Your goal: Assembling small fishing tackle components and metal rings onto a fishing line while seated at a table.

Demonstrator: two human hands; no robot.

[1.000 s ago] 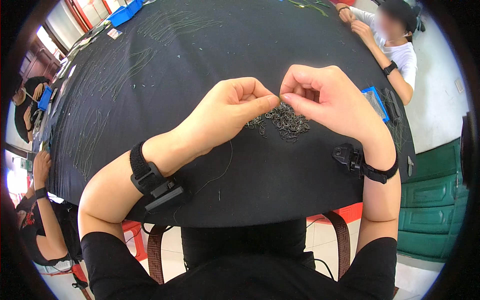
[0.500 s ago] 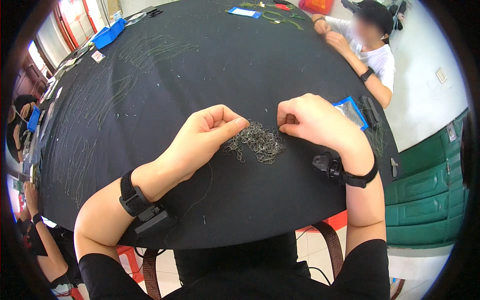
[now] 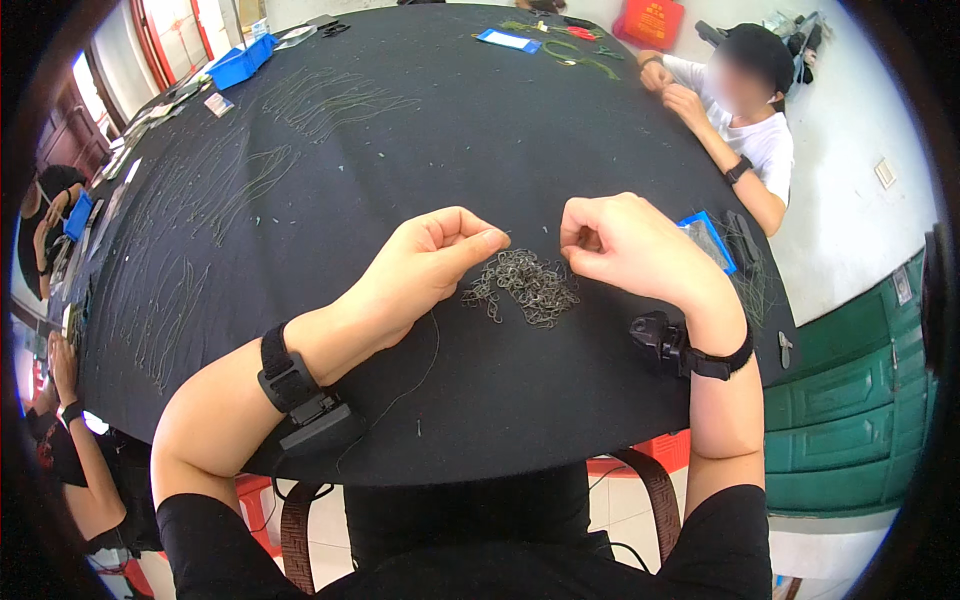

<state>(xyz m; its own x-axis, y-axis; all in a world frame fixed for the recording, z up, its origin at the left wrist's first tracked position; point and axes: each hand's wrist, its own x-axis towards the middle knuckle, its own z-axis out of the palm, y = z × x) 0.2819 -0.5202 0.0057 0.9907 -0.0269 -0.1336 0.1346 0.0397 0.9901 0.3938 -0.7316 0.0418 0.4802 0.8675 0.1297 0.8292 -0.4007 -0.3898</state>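
Note:
My left hand is closed, thumb and forefinger pinched just above the left side of a pile of small bent grey metal wire pieces, which look like hooks. From under its palm a thin dark line trails across the cloth toward the table's near edge. Whatever is at the fingertips is too small to make out. My right hand is also closed in a pinch, level with the left across a small gap and above the pile's right side. Its curled fingers hide what they hold, if anything.
Black cloth covers the round table. Bundles of thin green line lie at far left, near a blue bin. A blue-edged packet lies to the right. A co-worker sits at far right; others work at the left edge.
The view has shifted slightly. My hands stay pinched above the pile, the left one a little further right and the gap between them slightly narrower.

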